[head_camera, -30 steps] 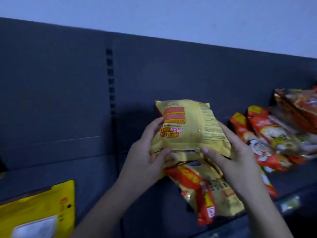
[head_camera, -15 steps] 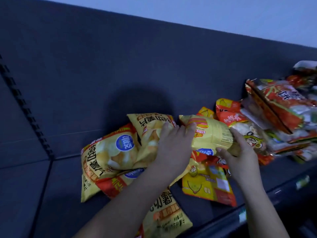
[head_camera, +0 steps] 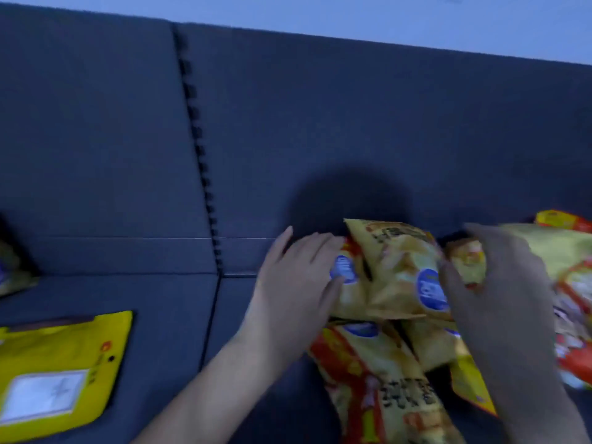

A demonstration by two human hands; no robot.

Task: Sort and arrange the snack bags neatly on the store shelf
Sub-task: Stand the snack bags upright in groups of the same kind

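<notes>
Yellow and red chip bags (head_camera: 400, 274) lie heaped on the dark shelf (head_camera: 160, 315), well to the right of the slotted post (head_camera: 198, 149) in the back panel (head_camera: 352, 123). Against the frame half a second earlier, the view has swung left: the post now stands nearer the middle, and a flat yellow pouch (head_camera: 57, 370) with a white label has come into sight on the shelf to the left of the post. At that earlier moment the left hand lay across the top of the heap, fingers over a pale yellow packet that the right hand steadied from the far side. Now the left hand (head_camera: 294, 283) has shifted to the side of the heap nearest the post. Its fingers are straight and spread, and the palm lies flat against the leftmost bag, partly covering that bag's blue badge; it grasps nothing. The right hand (head_camera: 499, 299) has moved over the heap on the side far from the post. It is heavily blurred, its fingers draped downward across a small orange-yellow bag (head_camera: 467, 257); whether it grips that bag or merely rests on it cannot be determined. The pale yellow packet (head_camera: 551, 251) shows beyond the right hand, farther from the post. One chip bag stands tilted between the two hands, its blue badge facing the camera, and another lies flat below it, nearer the shelf's front edge. More red bags (head_camera: 573, 299) lie farthest from the post.
</notes>
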